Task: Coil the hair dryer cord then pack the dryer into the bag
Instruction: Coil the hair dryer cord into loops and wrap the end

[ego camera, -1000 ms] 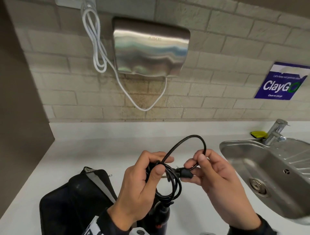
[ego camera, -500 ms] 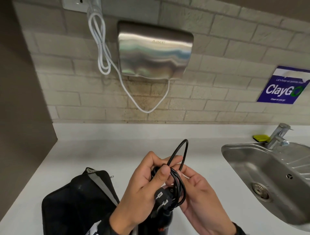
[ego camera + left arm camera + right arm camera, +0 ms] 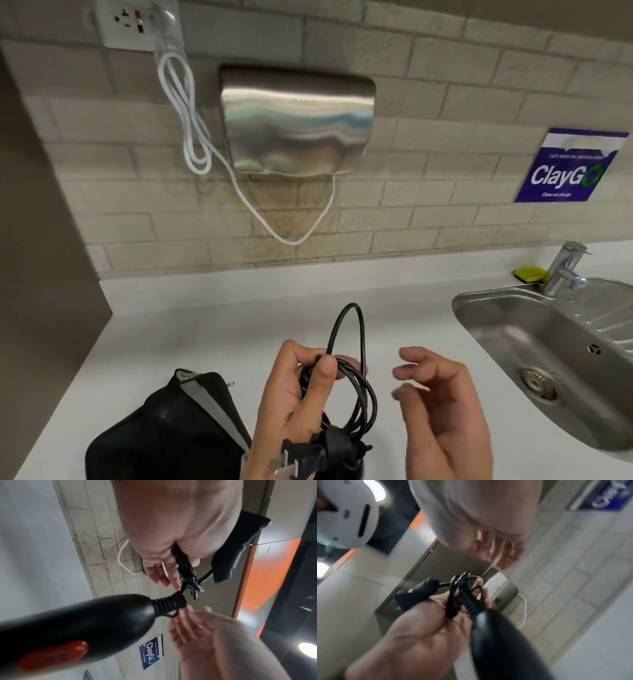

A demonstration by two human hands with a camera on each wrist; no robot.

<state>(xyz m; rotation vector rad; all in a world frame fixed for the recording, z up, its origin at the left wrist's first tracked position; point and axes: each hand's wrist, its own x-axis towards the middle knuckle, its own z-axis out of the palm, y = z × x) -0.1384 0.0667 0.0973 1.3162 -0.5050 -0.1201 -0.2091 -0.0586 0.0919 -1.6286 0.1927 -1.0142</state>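
My left hand (image 3: 301, 387) grips the coiled black cord (image 3: 356, 394) above the counter, thumb pressed over the loops. One loop stands up above the fist. The plug (image 3: 298, 460) sticks out below that hand, prongs pointing left. The black hair dryer (image 3: 77, 626) hangs under the coil; its handle with a red switch fills the left wrist view, and it also shows as a dark body (image 3: 501, 649) in the right wrist view. My right hand (image 3: 435, 394) hovers just right of the coil, fingers loosely spread, holding nothing. The black bag (image 3: 164, 431) lies on the counter at lower left.
A steel sink (image 3: 548, 359) with a tap (image 3: 565, 270) sits at the right, a yellow sponge (image 3: 531, 274) behind it. A wall hand dryer (image 3: 294, 123) with a white cable (image 3: 191, 120) hangs above the white counter (image 3: 239, 315). A brown wall borders the left.
My right hand has let go of the cord and drawn away to the right. The plug now hangs below my left hand, which keeps the coil.
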